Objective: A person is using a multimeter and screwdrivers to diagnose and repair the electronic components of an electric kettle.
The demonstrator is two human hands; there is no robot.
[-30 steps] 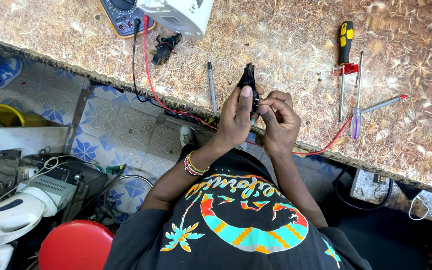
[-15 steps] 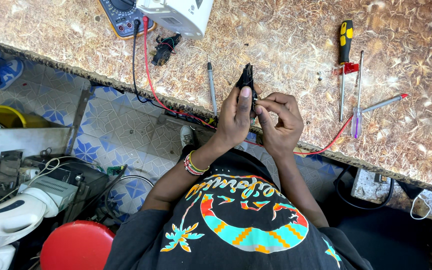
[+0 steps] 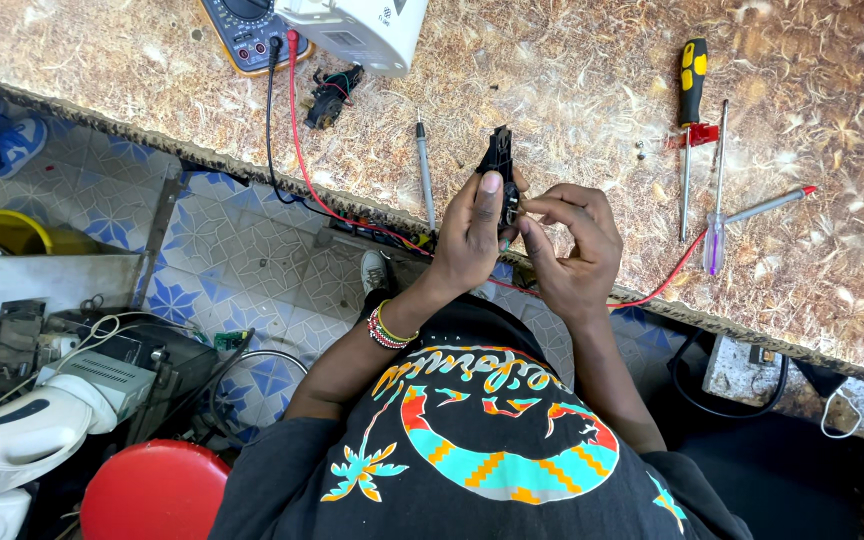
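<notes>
At the near edge of the speckled workbench [image 3: 572, 90], both hands up and busy. Left hand [image 3: 472, 235] wrapped round a small black component [image 3: 499, 165], thumb pressed flat along its side, the other fingers curled behind it. Component upright, top end clear above the thumb tip, held just over the bench edge. Right hand [image 3: 567, 240] tight against it from the other side, thumb and forefinger pinched together right at the part's lower end; what sits between those fingertips, too small to tell. Beaded bracelet [image 3: 387, 328] on the left wrist.

Just left of the hands, a grey probe [image 3: 423, 165] flat on the bench. Red lead [image 3: 297, 130] and black lead [image 3: 270, 120] trailing down from the multimeter [image 3: 247, 30] at the far edge, a white appliance [image 3: 362, 25] beside it. Off to the right, well apart from the hands, a black-and-yellow screwdriver [image 3: 690, 90] and a purple-handled one [image 3: 716, 235]. Down on the floor, a red stool [image 3: 157, 490].
</notes>
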